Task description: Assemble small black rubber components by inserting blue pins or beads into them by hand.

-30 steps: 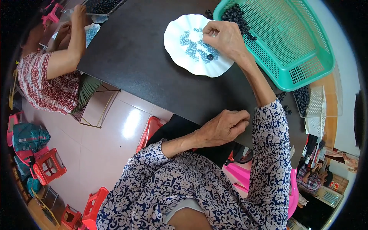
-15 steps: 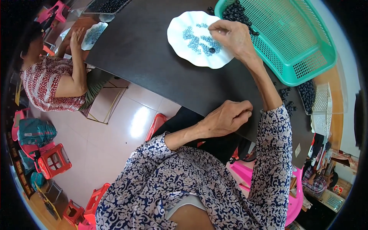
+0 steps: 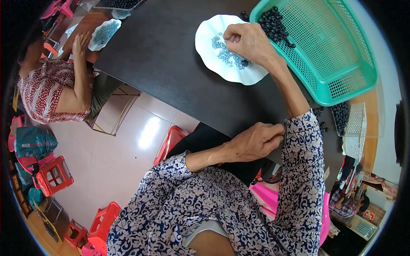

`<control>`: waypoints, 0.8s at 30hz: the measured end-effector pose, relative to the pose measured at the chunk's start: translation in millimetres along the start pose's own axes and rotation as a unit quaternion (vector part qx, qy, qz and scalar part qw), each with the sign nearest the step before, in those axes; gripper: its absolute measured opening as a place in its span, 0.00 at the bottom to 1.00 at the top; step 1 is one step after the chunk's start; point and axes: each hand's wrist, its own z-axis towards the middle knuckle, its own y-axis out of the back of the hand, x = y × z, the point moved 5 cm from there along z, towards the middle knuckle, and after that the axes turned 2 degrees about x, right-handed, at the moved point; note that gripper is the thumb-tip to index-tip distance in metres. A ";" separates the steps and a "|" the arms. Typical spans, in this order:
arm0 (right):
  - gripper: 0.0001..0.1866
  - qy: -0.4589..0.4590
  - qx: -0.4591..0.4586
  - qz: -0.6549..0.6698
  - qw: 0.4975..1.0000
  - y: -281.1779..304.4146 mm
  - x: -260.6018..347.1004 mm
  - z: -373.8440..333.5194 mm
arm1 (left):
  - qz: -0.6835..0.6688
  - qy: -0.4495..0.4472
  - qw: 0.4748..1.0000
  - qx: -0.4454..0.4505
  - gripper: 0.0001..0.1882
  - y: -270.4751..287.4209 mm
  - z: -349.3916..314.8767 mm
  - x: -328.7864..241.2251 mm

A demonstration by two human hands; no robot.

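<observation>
A white scalloped plate (image 3: 209, 59) holds small pale-blue clear pieces, bead-like (image 3: 227, 56), and a round black piece (image 3: 244, 62). Over the plate's upper part is my right hand (image 3: 252, 45), thumb and fingertips pinched together at the small pieces. Whatever the pinch holds is too small to make out. Lower down, my left hand (image 3: 256, 143) rests at the near edge of the dark table (image 3: 171, 64). Its fingers are curled closed, close to my right sleeve, and anything inside them is hidden.
A green plastic basket (image 3: 318, 91) with black round pieces (image 3: 275, 25) stands right of the plate. More black pieces (image 3: 340, 115) lie beyond my right forearm. At the left a co-worker (image 3: 55, 91) sits by another plate (image 3: 104, 34). Red stools (image 3: 55, 176) stand on the floor.
My right hand has moved left across the plate, further over the small pieces. My left hand stays closed at the table edge. The whole view has shifted slightly.
</observation>
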 end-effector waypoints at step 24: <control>0.06 -0.274 -0.407 0.369 0.789 29.0 50.7 -304.1 | 0.048 0.080 0.995 0.033 0.07 -9.5 3.4 10.9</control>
